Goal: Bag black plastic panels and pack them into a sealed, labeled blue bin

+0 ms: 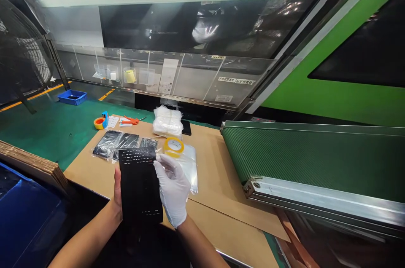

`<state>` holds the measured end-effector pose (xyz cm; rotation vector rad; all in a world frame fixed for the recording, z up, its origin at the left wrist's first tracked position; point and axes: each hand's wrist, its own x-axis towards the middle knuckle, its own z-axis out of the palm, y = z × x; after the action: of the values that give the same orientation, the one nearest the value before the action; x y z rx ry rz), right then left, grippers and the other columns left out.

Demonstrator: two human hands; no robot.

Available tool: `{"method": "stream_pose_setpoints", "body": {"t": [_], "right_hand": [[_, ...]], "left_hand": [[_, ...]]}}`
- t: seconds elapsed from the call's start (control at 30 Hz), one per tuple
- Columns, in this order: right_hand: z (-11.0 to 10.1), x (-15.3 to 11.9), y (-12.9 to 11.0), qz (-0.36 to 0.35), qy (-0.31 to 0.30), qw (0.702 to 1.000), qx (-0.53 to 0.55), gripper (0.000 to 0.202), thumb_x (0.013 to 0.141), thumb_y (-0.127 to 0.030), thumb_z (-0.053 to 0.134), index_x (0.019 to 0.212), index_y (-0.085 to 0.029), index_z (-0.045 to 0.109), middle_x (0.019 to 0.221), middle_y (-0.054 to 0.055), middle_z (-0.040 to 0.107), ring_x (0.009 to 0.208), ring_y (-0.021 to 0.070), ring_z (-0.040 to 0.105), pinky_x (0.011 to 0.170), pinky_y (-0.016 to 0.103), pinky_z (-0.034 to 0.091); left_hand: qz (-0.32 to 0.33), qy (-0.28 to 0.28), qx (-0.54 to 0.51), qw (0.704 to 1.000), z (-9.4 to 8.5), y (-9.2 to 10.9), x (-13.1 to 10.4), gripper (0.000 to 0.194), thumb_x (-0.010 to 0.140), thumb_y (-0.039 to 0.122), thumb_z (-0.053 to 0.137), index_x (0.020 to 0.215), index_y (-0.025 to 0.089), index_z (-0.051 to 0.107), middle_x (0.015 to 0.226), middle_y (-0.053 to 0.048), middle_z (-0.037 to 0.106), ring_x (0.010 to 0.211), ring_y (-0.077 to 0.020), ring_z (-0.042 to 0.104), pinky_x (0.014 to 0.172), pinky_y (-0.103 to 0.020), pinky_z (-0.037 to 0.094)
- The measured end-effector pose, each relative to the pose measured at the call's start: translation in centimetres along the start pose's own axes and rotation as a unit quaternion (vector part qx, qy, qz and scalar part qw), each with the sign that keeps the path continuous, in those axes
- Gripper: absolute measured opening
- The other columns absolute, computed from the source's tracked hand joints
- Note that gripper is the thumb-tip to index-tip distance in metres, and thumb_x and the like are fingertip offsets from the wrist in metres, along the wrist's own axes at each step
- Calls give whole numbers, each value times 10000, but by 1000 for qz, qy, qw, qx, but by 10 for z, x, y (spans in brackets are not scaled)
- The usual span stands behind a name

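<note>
A flat black panel [139,188] with rows of small slots at its top and bottom stands tilted up in front of me. My left hand [117,194], bare, grips its left edge; the thumb shows and the other fingers are hidden behind. At the upper right edge my right hand [173,188], in a white glove, pinches the panel between thumb and fingers. Just beyond it lie bagged black pieces [109,143], a roll of yellow tape [174,146] and a stack of clear plastic bags [190,171].
A bundle of plastic bags [167,120], orange-handled tool [133,121] and tape dispenser [101,121] lie on the brown cardboard [218,162]. A green conveyor belt [303,154] rises at right. At left are a blue tray [72,97], stacked cardboard [31,160] and a blue bin [34,221].
</note>
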<state>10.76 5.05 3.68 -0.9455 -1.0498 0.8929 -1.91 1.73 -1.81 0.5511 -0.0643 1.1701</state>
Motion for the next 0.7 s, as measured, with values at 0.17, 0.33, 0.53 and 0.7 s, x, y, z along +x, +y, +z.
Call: {"method": "stream_pose_setpoints", "body": {"t": [0.17, 0.33, 0.53, 0.7], "right_hand": [[0, 0, -1, -4, 6, 1000, -14, 266, 787, -394, 813, 965, -200, 769, 943, 67, 784, 840, 202, 721, 798, 366, 605], [3, 1, -6, -23, -19, 998, 46, 309, 806, -328, 812, 1081, -209, 737, 1021, 68, 788, 911, 199, 738, 872, 384, 615], [4, 2, -11, -53, -40, 994, 81, 335, 809, -278, 819, 1122, -229, 710, 1036, 57, 784, 944, 195, 738, 907, 397, 609], [2, -1, -18, -61, -1, 997, 53, 258, 799, -286, 821, 1022, -209, 717, 827, 14, 751, 756, 167, 712, 785, 358, 612]], "left_hand": [[-1, -2, 3, 1000, 0, 1, 1, 913, 913, 855, 306, 1445, 176, 606, 1495, -142, 594, 1509, -396, 366, 1273, -571, 149], [14, -34, 0, 999, 9, 1, 4, 928, 934, 841, 216, 1496, 184, 554, 1513, -123, 580, 1501, -377, 389, 1279, -553, 157], [27, -61, -1, 998, 12, 0, 4, 923, 946, 828, 169, 1522, 200, 523, 1557, -88, 536, 1482, -349, 430, 1273, -524, 215], [24, -34, 16, 999, 15, -1, 4, 919, 924, 851, 240, 1504, 208, 549, 1495, -111, 599, 1504, -379, 384, 1259, -567, 229]]}}
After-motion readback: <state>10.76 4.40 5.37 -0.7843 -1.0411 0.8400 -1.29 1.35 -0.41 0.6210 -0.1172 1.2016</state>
